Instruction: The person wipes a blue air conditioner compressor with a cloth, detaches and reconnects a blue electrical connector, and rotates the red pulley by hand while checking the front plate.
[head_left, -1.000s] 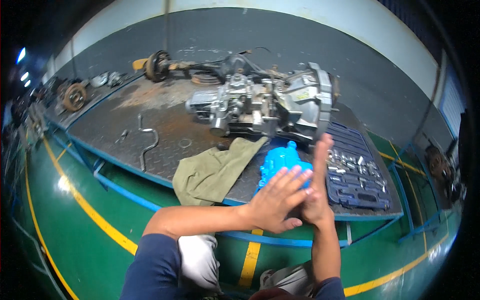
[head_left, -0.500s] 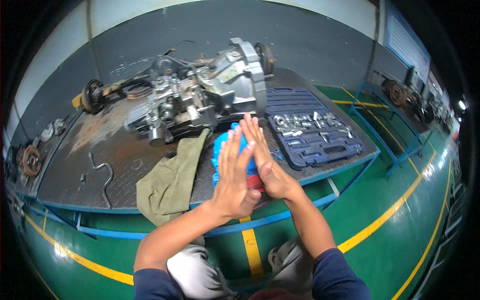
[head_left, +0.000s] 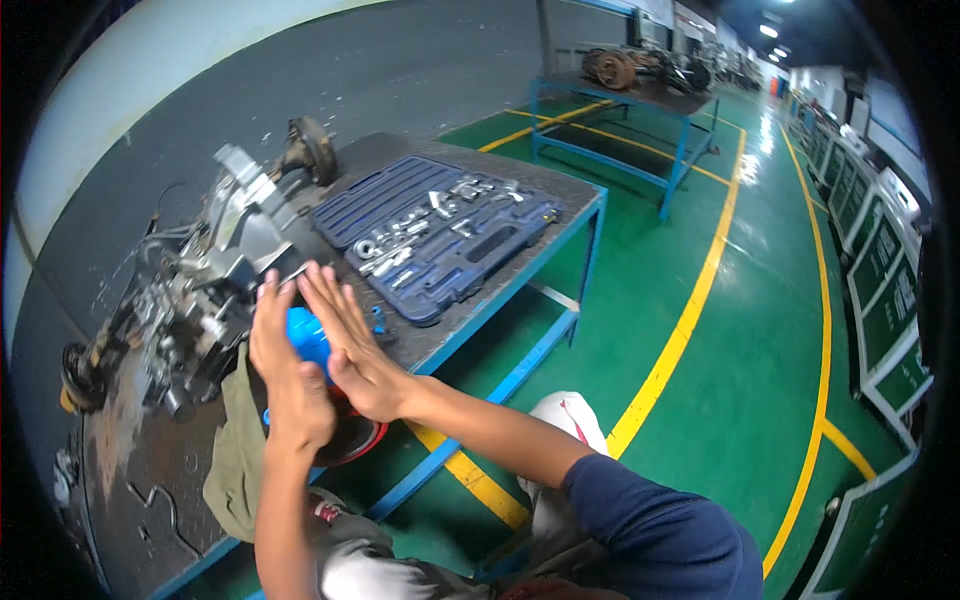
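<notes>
My left hand (head_left: 287, 375) and my right hand (head_left: 355, 350) are raised in front of me, palms facing and fingers stretched out. They are very close at the palms, and neither holds anything. Behind them, at the workbench edge, shows part of a bright blue object (head_left: 308, 335); its kind is hidden by my hands. Below my right hand sits a round, red-rimmed thing (head_left: 368, 440), partly covered. An olive-green cloth (head_left: 235, 450) hangs over the bench edge beside my left hand.
A blue socket set case (head_left: 480, 250) lies unfolded on the bench (head_left: 390, 150). A metal gearbox (head_left: 250, 225) stands to the left, near a bent rod (head_left: 172, 515). Another blue-framed table (head_left: 625, 105) carries vehicle parts. Green panels (head_left: 880, 310) line the right side.
My view has swung to the right, so the bench and its things sit further left in the picture. My hands stay palm to palm, with the fingertips slightly apart.
</notes>
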